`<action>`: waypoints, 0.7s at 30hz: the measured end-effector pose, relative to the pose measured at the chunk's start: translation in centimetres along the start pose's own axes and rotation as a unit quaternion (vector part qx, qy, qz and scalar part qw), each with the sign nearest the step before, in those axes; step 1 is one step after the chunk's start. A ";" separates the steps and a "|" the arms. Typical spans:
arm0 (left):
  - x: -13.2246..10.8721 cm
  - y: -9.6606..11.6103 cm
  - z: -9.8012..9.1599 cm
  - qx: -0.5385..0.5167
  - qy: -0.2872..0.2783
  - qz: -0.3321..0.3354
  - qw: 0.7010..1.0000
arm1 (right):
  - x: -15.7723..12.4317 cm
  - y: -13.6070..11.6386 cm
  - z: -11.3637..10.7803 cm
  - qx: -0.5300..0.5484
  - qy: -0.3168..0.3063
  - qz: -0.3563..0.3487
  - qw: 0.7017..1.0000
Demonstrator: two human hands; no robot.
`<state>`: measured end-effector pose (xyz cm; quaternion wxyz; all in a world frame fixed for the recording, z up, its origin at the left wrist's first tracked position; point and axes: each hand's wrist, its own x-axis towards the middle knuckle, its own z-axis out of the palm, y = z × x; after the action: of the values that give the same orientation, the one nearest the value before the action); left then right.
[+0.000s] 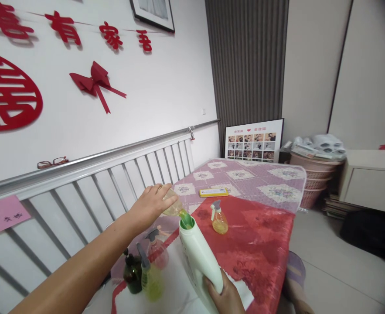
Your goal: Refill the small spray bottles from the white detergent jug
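Note:
My left hand (155, 201) is closed round a small clear bottle (173, 208) and holds it tilted, neck down. Its neck meets the open green mouth of a large pale green jug-shaped bottle (199, 250), where some yellow-green liquid shows. By its handle, my right hand (225, 295) grips this large bottle, which leans to the left. Below my left forearm stand a dark green pump bottle (133, 275), a yellow-green spray bottle (152, 280) and a pinkish spray bottle (158, 252). Another spray bottle (220, 223), with yellow liquid in it, stands on the red cloth (251, 244).
A flat yellow box (213, 192) lies on the patterned tablecloth (241, 175). Along the left runs a white radiator (136, 174), with glasses (52, 162) on the ledge above. Stacked pink baskets (311, 181) and a white cabinet (372, 183) stand at the right.

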<state>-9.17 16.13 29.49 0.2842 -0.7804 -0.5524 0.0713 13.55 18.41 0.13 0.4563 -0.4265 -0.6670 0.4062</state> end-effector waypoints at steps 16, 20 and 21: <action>0.4 1.3 -2.6 0.052 0.023 0.030 0.998 | 0.2 -1.1 0.1 -0.054 0.002 0.019 0.998; -3.9 0.6 -1.0 -0.080 0.063 -0.123 0.987 | 0.1 -1.0 0.0 -0.077 -0.010 0.033 0.996; -5.3 0.8 -0.5 -0.133 0.089 -0.165 0.973 | 0.1 -1.0 0.0 -0.083 -0.012 0.035 0.996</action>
<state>-10.31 10.94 28.39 0.2336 -0.7123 -0.6509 -0.1201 13.31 18.21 1.08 0.3970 -0.4807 -0.6886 0.3704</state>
